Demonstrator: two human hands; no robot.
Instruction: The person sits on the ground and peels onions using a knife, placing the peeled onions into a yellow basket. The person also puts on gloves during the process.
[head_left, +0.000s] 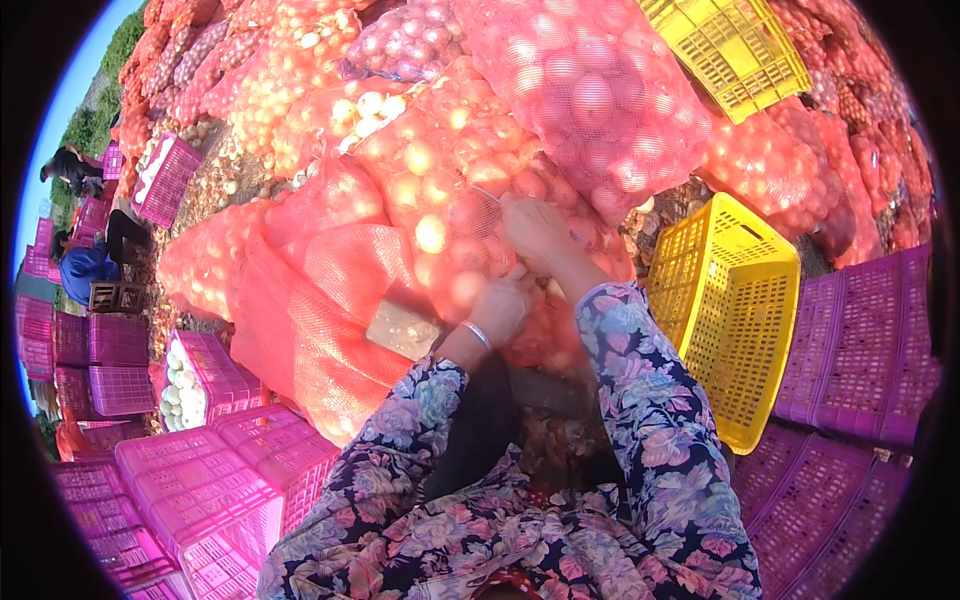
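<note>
A full red mesh sack of onions (442, 187) lies in front of me. My right hand (536, 229) is over the sack, its fingers closed on a thin metal tool (486, 193) whose tip points up and left. Whether it is a needle or a narrow blade cannot be made out. Just below, my left hand (501, 309) grips gathered netting at the sack's near end. The fingertips of both hands are partly hidden. Slack red mesh (315, 300) lies left of my hands, and a worn flat block (405, 328) sits beside my left wrist.
More onion sacks (585, 97) are heaped ahead. To my right stand a yellow plastic crate (724, 315) and stacked purple crates (847, 345). Further purple crates (202, 480) fill the left side, one holding peeled onions (180, 386). Another person (86, 270) sits at far left.
</note>
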